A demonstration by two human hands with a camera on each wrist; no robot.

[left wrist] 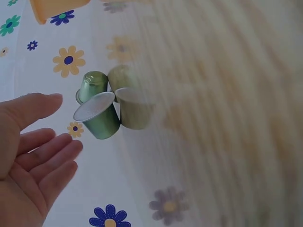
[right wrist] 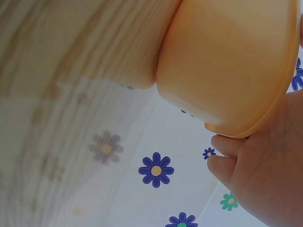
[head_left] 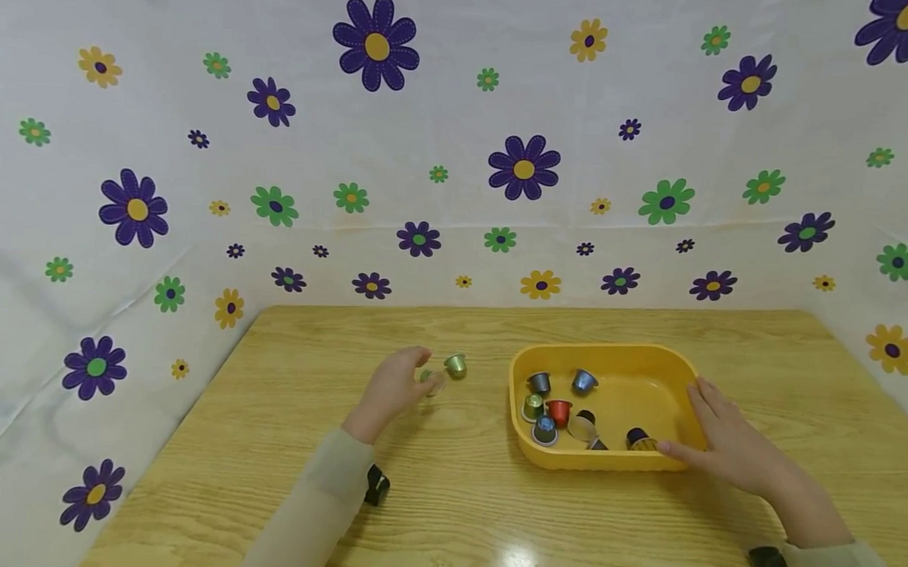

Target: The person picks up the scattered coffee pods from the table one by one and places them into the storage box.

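My left hand (head_left: 393, 390) reaches over the left part of the table, thumb and fingers apart. Close to its fingertips sit two green coffee capsules; in the left wrist view one capsule (left wrist: 99, 116) shows its pale lid, and the other capsule (left wrist: 93, 86) stands behind it. A gap separates the hand from both. At the right, my right hand (head_left: 741, 448) holds the near right corner of a yellow tray (head_left: 601, 462), thumb across the front rim and fingers at the right rim. Its fingertips are partly hidden by the rim in the right wrist view.
Inside the tray lie several capsules, among them a red capsule (head_left: 559, 412), a blue capsule (head_left: 584, 381) and a dark capsule (head_left: 638, 438), mostly toward its left side. A flower-patterned cloth (head_left: 445, 116) hangs behind and beside the wooden table (head_left: 446, 500).
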